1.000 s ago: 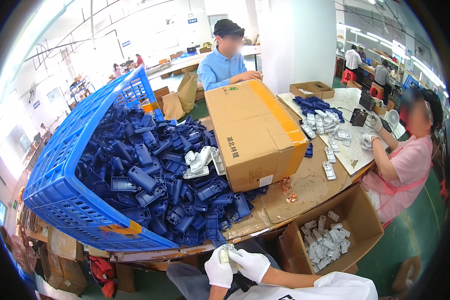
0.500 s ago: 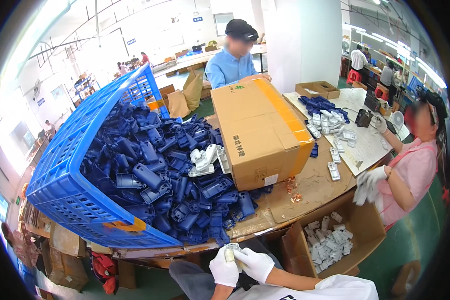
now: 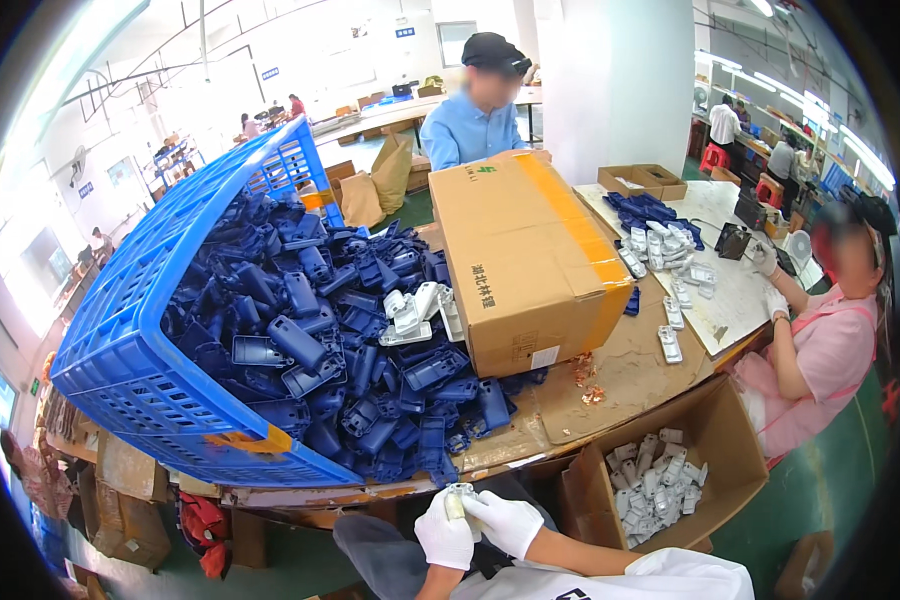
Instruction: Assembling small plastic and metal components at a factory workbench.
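Note:
Low in the picture, both my white-gloved hands meet around a small pale plastic casing [image 3: 456,504]. My left hand [image 3: 443,532] is closed on its lower left side, and my right hand [image 3: 508,524] grips it from the right with the fingertips. The gloves hide much of the part. Just beyond my hands, dark blue plastic casings [image 3: 370,425] pour in a heap out of a tipped blue crate [image 3: 130,350] onto the table [image 3: 570,405]. Several white casings [image 3: 410,315] lie on top of the heap.
A taped cardboard box [image 3: 520,250] stands on the table. At my right, an open carton [image 3: 735,455] holds white casings [image 3: 655,490]. A co-worker in pink [image 3: 820,345] sits beside it, near a white board [image 3: 710,300] with parts. Another person in blue [image 3: 470,130] is behind the box.
The co-worker's lower gloved hand has moved from above the open carton up to the table edge. My hands stay together on the casing; the view has shifted slightly.

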The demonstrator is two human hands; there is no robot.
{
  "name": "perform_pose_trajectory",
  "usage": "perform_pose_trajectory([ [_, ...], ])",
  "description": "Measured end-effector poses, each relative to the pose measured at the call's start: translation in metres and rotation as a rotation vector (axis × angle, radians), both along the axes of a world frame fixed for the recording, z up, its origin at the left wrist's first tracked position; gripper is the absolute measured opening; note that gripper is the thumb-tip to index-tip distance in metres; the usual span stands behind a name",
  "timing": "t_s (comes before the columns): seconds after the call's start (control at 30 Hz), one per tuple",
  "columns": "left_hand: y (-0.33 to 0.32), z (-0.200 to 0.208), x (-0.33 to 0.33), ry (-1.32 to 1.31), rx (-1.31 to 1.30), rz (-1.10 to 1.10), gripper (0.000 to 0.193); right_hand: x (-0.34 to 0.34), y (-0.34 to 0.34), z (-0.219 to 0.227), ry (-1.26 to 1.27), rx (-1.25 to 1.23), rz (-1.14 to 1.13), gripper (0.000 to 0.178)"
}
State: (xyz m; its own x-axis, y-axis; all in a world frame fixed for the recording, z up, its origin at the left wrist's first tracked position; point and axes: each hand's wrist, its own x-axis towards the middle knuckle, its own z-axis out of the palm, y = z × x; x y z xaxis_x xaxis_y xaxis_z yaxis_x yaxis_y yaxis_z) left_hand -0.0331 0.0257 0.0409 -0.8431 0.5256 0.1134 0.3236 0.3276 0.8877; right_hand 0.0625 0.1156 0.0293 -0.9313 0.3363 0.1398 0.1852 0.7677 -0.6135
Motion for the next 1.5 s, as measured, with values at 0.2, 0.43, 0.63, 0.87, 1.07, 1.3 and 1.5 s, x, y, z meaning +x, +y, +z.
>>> perform_pose_trajectory([
  [0.2, 0.001, -0.009, -0.004, 0.05, 0.023, -0.029, 0.026, 0.003, 0.0, 0.014, -0.02, 0.014, -0.006, 0.044],
  [0.43, 0.004, -0.01, -0.003, -0.065, 0.031, -0.124, 0.031, 0.005, 0.01, 0.025, -0.032, -0.06, -0.036, 0.04],
  [0.63, 0.009, -0.006, 0.003, -0.2, -0.033, -0.347, 0.043, 0.014, 0.021, 0.029, -0.043, -0.211, -0.133, 0.044],
  [0.87, 0.026, -0.011, 0.019, -0.126, -0.017, -0.476, 0.064, 0.026, 0.04, 0.023, 0.073, -0.264, -0.257, 0.042],
  [1.07, 0.025, -0.006, 0.023, -0.464, 0.068, -0.595, 0.055, 0.051, 0.088, 0.023, -0.009, -0.055, -0.497, 0.036],
  [1.3, -0.034, -0.036, 0.0, -0.628, -0.013, -0.589, 0.008, 0.103, 0.184, 0.012, -0.188, 0.263, -0.872, 0.029],
  [1.5, -0.047, -0.028, 0.002, -0.675, -0.079, -0.525, 0.007, 0.098, 0.244, -0.012, -0.219, 0.378, -0.953, 0.028],
])
